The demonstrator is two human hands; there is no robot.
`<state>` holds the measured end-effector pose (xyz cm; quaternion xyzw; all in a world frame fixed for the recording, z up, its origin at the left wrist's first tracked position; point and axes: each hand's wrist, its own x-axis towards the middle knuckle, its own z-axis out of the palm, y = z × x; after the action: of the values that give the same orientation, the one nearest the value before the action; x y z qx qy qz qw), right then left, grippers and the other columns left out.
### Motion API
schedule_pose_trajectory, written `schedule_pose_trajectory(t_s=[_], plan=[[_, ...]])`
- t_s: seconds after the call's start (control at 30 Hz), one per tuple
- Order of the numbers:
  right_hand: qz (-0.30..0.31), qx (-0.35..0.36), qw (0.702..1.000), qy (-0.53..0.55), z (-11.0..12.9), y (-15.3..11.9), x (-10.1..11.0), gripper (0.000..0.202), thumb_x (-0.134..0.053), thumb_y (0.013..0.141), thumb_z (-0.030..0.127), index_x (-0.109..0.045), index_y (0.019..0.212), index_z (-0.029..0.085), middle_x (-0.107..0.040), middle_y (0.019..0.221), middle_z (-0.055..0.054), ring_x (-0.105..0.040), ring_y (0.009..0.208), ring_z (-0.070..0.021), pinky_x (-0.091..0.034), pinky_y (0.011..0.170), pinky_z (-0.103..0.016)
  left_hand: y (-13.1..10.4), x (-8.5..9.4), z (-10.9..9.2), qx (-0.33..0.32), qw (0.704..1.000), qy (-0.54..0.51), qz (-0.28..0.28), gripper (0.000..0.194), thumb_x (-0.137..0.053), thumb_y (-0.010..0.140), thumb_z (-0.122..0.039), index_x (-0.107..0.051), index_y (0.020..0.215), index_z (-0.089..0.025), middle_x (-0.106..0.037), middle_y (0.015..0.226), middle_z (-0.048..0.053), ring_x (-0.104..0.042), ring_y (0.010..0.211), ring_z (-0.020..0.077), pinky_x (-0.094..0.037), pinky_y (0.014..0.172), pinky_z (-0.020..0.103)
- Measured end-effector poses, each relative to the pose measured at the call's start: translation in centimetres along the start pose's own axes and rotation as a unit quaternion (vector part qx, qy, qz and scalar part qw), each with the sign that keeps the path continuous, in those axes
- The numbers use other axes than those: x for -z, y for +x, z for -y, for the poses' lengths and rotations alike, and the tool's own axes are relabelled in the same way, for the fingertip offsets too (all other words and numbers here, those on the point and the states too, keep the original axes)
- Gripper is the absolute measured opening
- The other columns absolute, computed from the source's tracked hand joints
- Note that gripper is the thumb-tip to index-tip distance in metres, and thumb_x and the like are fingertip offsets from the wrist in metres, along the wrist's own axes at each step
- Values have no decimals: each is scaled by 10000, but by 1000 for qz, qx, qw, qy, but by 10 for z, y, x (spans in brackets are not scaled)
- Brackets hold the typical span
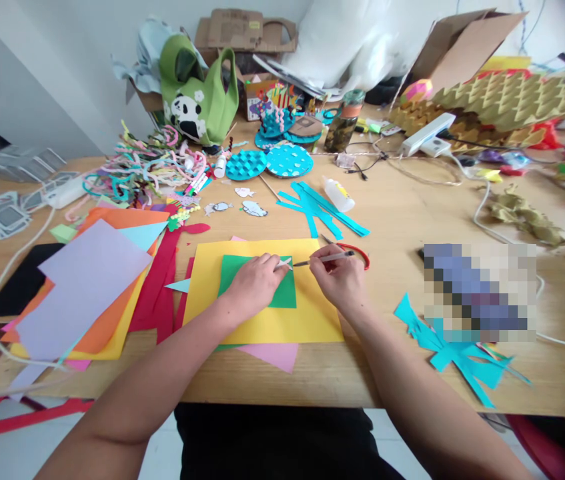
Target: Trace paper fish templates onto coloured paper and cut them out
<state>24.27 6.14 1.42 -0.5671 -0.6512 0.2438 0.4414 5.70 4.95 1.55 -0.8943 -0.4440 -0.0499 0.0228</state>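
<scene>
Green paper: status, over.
Left hand pinching small white piece over green paper. Right hand holding pen, tip near piece. Green paper atop yellow sheet. Red-handled scissors beside right hand.

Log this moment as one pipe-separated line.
left hand: pinching small white piece over green paper | right hand: holding pen, tip near piece | beneath: yellow paper | alongside: red-handled scissors

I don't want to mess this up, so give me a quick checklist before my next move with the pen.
1. Pen gripped in the right hand: ok.
2. Small white piece held by the left hand: ok.
3. Green paper lying on the yellow sheet: ok.
4. Pen tip touching the white piece: cannot tell, too small to see.
5. Red-handled scissors well away from the right hand: not ok, they lie close behind it.
6. Glue bottle off the yellow sheet: ok.
</scene>
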Motion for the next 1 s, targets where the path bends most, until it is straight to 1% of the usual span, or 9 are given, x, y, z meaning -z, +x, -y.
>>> schedule_pose_trajectory(t_s=[0.13,0.2,0.27,0.37,0.43,0.5,0.7,0.83,1.0], plan=[[-117,38,987,101,-2,-2,-1,89,-564,853,272,-613,829,201,-643,730,-8,-630,652,-142,-504,585,-249,-1,0,2,7,1000,-18,6,317,-385,948,-155,-597,1184,-171,-603,984,79,-551,947,224,-465,824,348],[-134,56,982,120,-5,-2,0,112,-549,886,274,-623,945,214,-655,787,-17,-655,704,-152,-535,647,-284,-2,1,4,6,999,-41,6,346,-390,923,-106,-580,1207,-155,-613,1000,78,-552,958,222,-473,845,345],[-129,103,982,96,-11,-2,1,169,-544,895,234,-621,1046,228,-667,861,-35,-670,759,-167,-546,694,-315,-4,2,7,8,998,-68,5,400,-393,885,-50,-545,1245,-135,-625,1029,78,-553,984,217,-477,873,336],[-101,224,969,14,-17,0,4,326,-548,878,138,-591,1184,242,-673,917,-54,-664,799,-186,-536,720,-343,-8,3,8,30,995,-98,-1,452,-408,835,-8,-513,1259,-121,-632,1086,85,-556,1033,210,-474,914,329],[-78,293,952,-35,-18,1,6,430,-538,865,85,-550,1266,239,-670,893,-60,-652,783,-190,-523,703,-345,-11,3,7,43,993,-107,-5,452,-412,821,-4,-506,1246,-128,-629,1121,88,-562,1055,204,-467,938,329],[-67,330,939,-70,-17,3,7,480,-532,856,52,-528,1302,229,-663,854,-63,-643,756,-189,-511,671,-331,-14,3,6,44,992,-114,-10,439,-413,819,-4,-503,1228,-134,-622,1150,89,-563,1079,197,-458,958,325],[-83,362,922,-112,-18,10,6,508,-559,832,24,-530,1302,214,-678,835,-70,-636,707,-187,-503,650,-317,-16,5,4,26,995,-91,-14,393,-439,825,-38,-486,1206,-121,-623,1079,95,-587,1027,210,-484,899,323],[-82,356,923,-121,-22,12,6,469,-554,837,31,-554,1271,206,-694,831,-62,-656,709,-186,-515,667,-310,-16,9,3,4,998,-62,-18,341,-443,854,-78,-487,1192,-90,-617,1039,111,-594,995,225,-495,851,333],[-93,334,929,-132,-28,12,7,432,-544,854,64,-551,1265,197,-707,821,-49,-676,721,-184,-527,676,-297,-17,13,3,12,998,-64,-22,324,-437,861,-78,-499,1178,-99,-621,1035,107,-606,968,216,-500,801,314]])
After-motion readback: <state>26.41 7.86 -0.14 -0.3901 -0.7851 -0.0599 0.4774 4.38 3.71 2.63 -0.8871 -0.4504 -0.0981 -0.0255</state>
